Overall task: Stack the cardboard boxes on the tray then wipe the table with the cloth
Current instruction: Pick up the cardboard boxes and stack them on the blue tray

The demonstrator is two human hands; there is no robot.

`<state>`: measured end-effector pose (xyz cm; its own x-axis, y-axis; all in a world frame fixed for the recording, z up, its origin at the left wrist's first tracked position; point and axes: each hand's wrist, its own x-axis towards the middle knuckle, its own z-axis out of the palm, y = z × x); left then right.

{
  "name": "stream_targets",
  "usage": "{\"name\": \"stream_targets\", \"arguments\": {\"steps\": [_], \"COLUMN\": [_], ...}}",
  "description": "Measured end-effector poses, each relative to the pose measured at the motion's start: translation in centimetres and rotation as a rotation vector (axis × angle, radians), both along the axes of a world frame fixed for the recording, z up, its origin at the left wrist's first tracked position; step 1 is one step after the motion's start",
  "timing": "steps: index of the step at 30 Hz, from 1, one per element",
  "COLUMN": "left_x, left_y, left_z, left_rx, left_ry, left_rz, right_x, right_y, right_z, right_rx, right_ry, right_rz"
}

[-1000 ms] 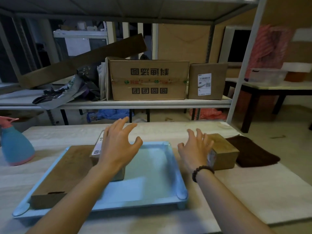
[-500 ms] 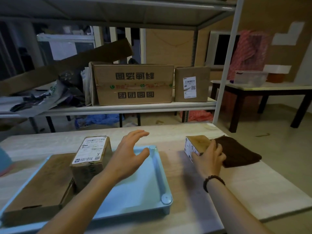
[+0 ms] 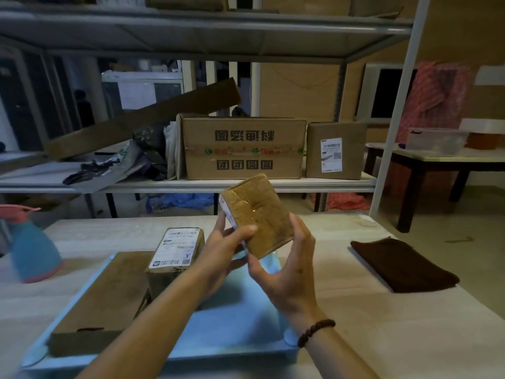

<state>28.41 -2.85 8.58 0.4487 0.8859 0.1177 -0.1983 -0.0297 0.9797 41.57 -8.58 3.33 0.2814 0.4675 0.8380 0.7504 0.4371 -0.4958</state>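
Both hands hold a small cardboard box (image 3: 257, 214) tilted in the air above the light blue tray (image 3: 240, 324). My left hand (image 3: 226, 242) grips its left edge and my right hand (image 3: 289, 258) grips its lower right corner. On the tray lies a flat cardboard box (image 3: 106, 294) at the left. A small labelled box (image 3: 177, 250) stands beside it in the middle. The dark brown cloth (image 3: 401, 263) lies folded on the table to the right of the tray.
A blue and pink spray bottle (image 3: 30, 244) stands at the table's left edge. Behind the table runs a metal shelf (image 3: 191, 184) with large cardboard boxes and clutter. A white upright post (image 3: 393, 127) rises at the back right corner.
My right hand lifted the small box off the table beside the cloth and carried it left over the tray. My left hand came up and took its other side.
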Motion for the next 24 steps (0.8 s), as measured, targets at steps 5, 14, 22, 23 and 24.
{"name": "stream_targets", "arguments": {"steps": [5, 14, 22, 23, 24], "left_x": [-3.1, -5.6, -5.1, -5.0, -4.9], "left_y": [0.6, 0.5, -0.9, -1.1, -1.1], "left_z": [1.0, 1.4, 2.1, 2.1, 2.0], "left_rx": [0.058, 0.044, 0.175, 0.211, 0.243], "left_ry": [0.015, 0.075, 0.222, 0.254, 0.290], "left_rz": [-0.037, 0.027, 0.165, 0.170, 0.170], "right_x": [-1.2, -3.6, -4.4, -4.5, -4.6], "right_y": [-0.1, 0.2, 0.5, 0.5, 0.5], "right_z": [-0.1, 0.4, 0.8, 0.8, 0.9], "right_rx": [0.069, 0.063, -0.222, -0.248, -0.267], "right_ry": [0.124, 0.224, 0.190, 0.203, 0.263], "right_rz": [0.150, 0.219, 0.149, 0.153, 0.193]}}
